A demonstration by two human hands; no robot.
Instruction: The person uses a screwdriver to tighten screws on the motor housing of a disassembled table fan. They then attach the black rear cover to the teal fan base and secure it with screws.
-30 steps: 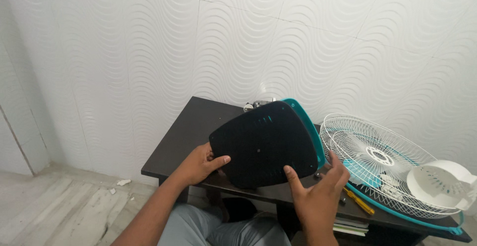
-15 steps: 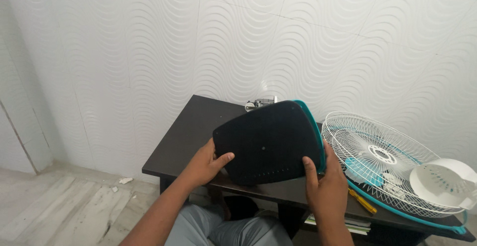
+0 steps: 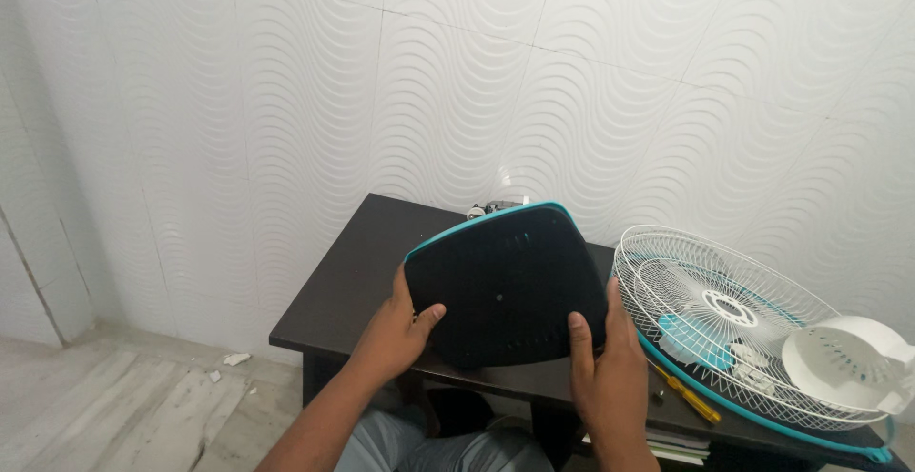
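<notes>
I hold the fan base [image 3: 505, 286], a broad, rounded black panel with a teal rim, tipped up on edge over the front edge of the dark table [image 3: 357, 286], its flat underside facing me. It looks like stiff moulded plastic: rigid enough not to flex, probably light across the panel but weightier toward the far side, where some metal fitting [image 3: 491, 208] shows above the rim. The black face seems smooth and could slip, so I judge the edges the best place to take hold, one hand on each side.

My left hand [image 3: 398, 327] clasps the lower left edge, thumb pressed flat on the black face, the other fingers wrapped behind and out of sight. My right hand [image 3: 600, 358] grips the lower right edge the same way, its thumb [image 3: 579, 338] lying upward on the face. Both hands are closed narrowly on the panel.

Toward the table's right end lies a white wire fan guard [image 3: 724, 315] with a teal ring, a white plastic cover [image 3: 848, 358] resting on it, and a yellow-handled screwdriver [image 3: 688, 394] near the front edge.
</notes>
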